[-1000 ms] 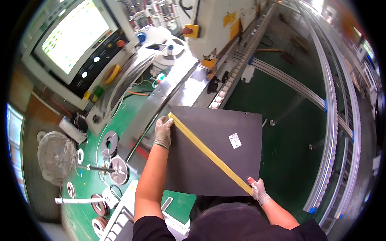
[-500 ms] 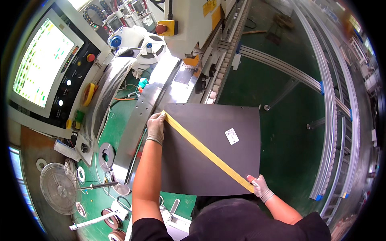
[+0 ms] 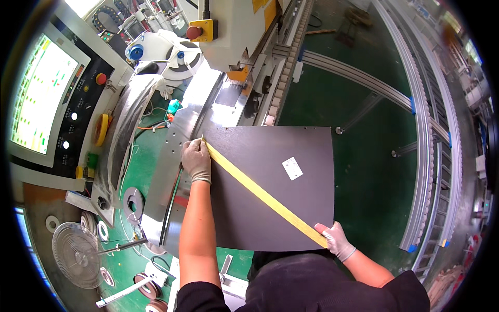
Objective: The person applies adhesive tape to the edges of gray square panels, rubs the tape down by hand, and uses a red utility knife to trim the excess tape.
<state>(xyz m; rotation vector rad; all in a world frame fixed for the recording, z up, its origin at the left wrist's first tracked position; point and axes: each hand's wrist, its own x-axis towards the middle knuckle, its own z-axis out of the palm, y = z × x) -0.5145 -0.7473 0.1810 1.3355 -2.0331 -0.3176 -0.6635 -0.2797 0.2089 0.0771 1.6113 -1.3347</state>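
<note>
A large dark rectangular panel (image 3: 270,177) lies flat in front of me, with a small white label (image 3: 292,168) on it. A yellow tape strip (image 3: 262,195) runs diagonally across the panel from its upper left to its lower right. My gloved left hand (image 3: 196,160) pins the strip's upper end at the panel's left edge. At the panel's lower right corner, my gloved right hand (image 3: 335,240) pinches the strip's other end. The strip is stretched straight between the two hands.
A curved metal machine table (image 3: 171,171) lies under the panel's left side. Behind it are a control panel with a lit screen (image 3: 41,99), a red button on a yellow box (image 3: 201,30) and a tape reel (image 3: 166,49). Conveyor rails (image 3: 426,156) run along the right. A small fan (image 3: 77,256) and reels sit lower left.
The view has shifted so the panel and the machine sit lower and closer. Both hands keep the yellow strip stretched diagonally across the panel in the same places.
</note>
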